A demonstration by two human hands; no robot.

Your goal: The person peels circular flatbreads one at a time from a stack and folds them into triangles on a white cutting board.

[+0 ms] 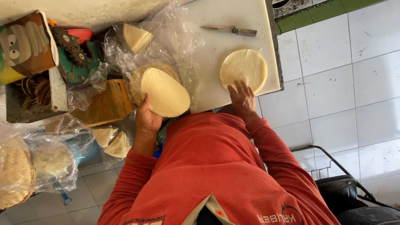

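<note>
Surroundings: knife at far edge of white cutting board; crumpled plastic bags; wooden block. Left hand grips pale round tortilla; right hand, fingers spread flat, presses tortilla stack on board.

One round, pale yellow flat bread is held up off the white cutting board, tilted, at the board's left edge. Another round flat bread lies flat near the board's right edge.
</note>
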